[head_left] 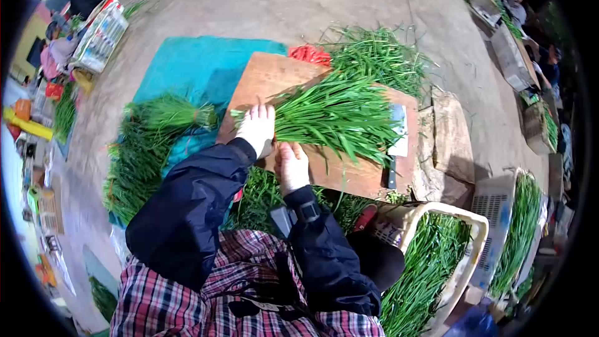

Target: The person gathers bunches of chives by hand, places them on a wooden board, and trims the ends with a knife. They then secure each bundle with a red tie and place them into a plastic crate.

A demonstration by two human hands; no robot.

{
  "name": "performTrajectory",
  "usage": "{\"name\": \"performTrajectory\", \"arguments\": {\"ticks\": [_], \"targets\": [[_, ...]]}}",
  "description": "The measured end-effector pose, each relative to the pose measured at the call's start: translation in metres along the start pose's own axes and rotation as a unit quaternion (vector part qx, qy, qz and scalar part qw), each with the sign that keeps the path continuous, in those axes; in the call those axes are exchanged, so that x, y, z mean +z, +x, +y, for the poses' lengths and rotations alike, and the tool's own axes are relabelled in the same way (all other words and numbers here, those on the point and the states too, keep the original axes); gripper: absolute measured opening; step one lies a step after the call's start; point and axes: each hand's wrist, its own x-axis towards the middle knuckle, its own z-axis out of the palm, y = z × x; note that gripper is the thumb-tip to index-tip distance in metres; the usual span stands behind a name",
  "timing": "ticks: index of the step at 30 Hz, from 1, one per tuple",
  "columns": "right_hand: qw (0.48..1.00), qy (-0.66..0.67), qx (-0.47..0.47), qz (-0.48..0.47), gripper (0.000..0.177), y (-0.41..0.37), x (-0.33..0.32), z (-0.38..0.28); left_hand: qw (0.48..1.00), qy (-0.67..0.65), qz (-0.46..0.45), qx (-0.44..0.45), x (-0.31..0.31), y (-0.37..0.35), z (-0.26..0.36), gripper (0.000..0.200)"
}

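Observation:
A bunch of garlic chives [343, 112] lies across a wooden board [253, 81], its leaves fanned to the right. My left hand [257, 128] is closed over the bunch near its stem end. Just below, close to the stems, my right hand [293, 163] has its fingers curled together; what they pinch, if anything, is too small to make out. On the board's right side rests a cleaver [392, 171] with a black handle, its blade partly under the leaf tips. Red rubber bands [310, 55] are heaped at the board's far edge.
More bunches of chives [150, 143] lie on a teal sheet [187, 62] at left. Loose chives [377, 56] are piled beyond the board. A cream basket [480, 228] of greens stands at lower right, near a grey crate [490, 209]. Several crates line the right side.

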Motion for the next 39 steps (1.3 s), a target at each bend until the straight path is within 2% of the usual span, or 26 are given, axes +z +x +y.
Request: {"name": "performTrajectory", "arguments": {"ticks": [3,5,6,8,9,10,11,13,14,18,19,21,23,24,25,27,28,29,30,31,32,33,34,35,37,39], "targets": [[1.000,0.021,0.019,0.014,0.015,-0.011,-0.002,0.004,0.999,0.033,0.019,0.019,0.010,-0.001,-0.004,0.099],[1.000,0.018,0.005,0.008,0.016,-0.011,-0.008,0.011,0.999,0.025,0.038,0.026,0.007,0.002,-0.004,0.094],[0.998,0.049,0.037,-0.014,0.016,-0.013,-0.016,0.010,0.999,0.022,0.018,0.028,0.002,0.002,-0.004,0.095],[0.999,0.028,-0.018,-0.001,0.020,-0.008,-0.018,0.028,0.999,-0.024,-0.015,0.028,-0.006,0.001,-0.004,0.096],[0.998,0.027,-0.048,-0.006,0.021,-0.004,-0.024,0.042,0.999,-0.023,0.003,0.036,0.000,0.002,-0.007,0.096],[0.998,-0.033,-0.027,-0.038,0.020,-0.006,-0.040,0.054,0.999,-0.008,-0.006,0.046,0.001,0.003,-0.008,0.096],[0.977,-0.199,-0.070,0.007,0.022,-0.007,-0.044,0.063,0.998,0.006,-0.013,0.057,0.001,0.003,-0.009,0.097],[0.982,-0.187,-0.018,-0.029,0.025,0.000,-0.053,0.070,0.998,0.029,0.014,0.055,0.007,0.000,-0.009,0.096],[0.959,-0.276,-0.072,-0.006,0.025,0.002,-0.050,0.067,0.998,0.024,0.009,0.054,0.007,0.000,-0.010,0.096],[0.967,-0.249,-0.055,-0.020,0.025,0.000,-0.049,0.056,0.998,-0.008,0.007,0.055,-0.009,-0.001,-0.006,0.098],[0.981,-0.190,-0.008,-0.034,0.025,0.002,-0.049,0.057,0.999,-0.009,0.002,0.047,-0.016,-0.003,-0.006,0.098],[0.970,-0.225,-0.090,0.003,0.024,-0.010,-0.029,0.039,0.996,-0.033,0.010,0.083,-0.005,0.002,-0.018,0.095],[0.959,-0.204,-0.192,-0.045,0.020,-0.029,0.011,-0.009,0.988,-0.097,-0.026,0.120,-0.002,0.005,-0.032,0.097],[0.954,-0.252,-0.148,-0.070,0.019,-0.033,0.014,-0.016,0.980,-0.114,-0.102,0.125,-0.010,0.012,-0.037,0.092],[0.982,-0.141,-0.102,-0.079,0.017,-0.034,0.028,-0.018,0.967,-0.129,-0.177,0.128,-0.020,0.019,-0.043,0.087],[0.957,-0.239,-0.145,-0.078,0.015,-0.021,0.038,-0.018,0.966,-0.130,-0.154,0.162,-0.006,0.025,-0.061,0.070],[0.972,-0.158,-0.166,-0.048,0.013,-0.013,0.051,-0.021,0.941,-0.263,-0.180,0.111,0.019,0.032,-0.076,0.073],[0.931,-0.314,-0.183,-0.046,0.013,-0.009,0.049,-0.040,0.949,-0.231,-0.173,0.130,-0.018,0.023,-0.060,0.069],[0.954,-0.230,-0.186,-0.055,0.014,0.005,0.055,-0.031,0.955,-0.198,-0.164,0.147,-0.056,0.013,-0.044,0.064],[0.969,-0.144,-0.189,-0.063,0.016,0.019,0.061,-0.023,0.971,-0.138,-0.122,0.154,-0.049,0.015,-0.047,0.051],[0.950,-0.235,-0.203,-0.032,0.019,0.016,0.069,-0.042,0.977,-0.123,-0.029,0.174,-0.051,0.007,-0.043,0.045],[0.922,-0.324,-0.212,0.000,0.022,0.011,0.076,-0.062,0.981,-0.097,0.020,0.169,-0.044,0.003,-0.043,0.044],[0.920,-0.309,-0.242,0.002,0.026,0.027,0.079,-0.052,0.985,-0.063,0.048,0.155,-0.034,0.003,-0.044,0.043],[0.898,-0.358,-0.257,0.009,0.027,0.023,0.085,-0.070,0.987,-0.031,0.075,0.137,-0.023,0.003,-0.044,0.042],[0.932,-0.283,-0.227,-0.003,0.030,0.034,0.092,-0.069,0.989,0.025,0.105,0.104,0.006,0.006,-0.046,0.040],[0.910,-0.352,-0.220,0.014,0.029,0.038,0.091,-0.066,0.988,0.056,0.121,0.084,0.028,0.012,-0.049,0.038]]}}
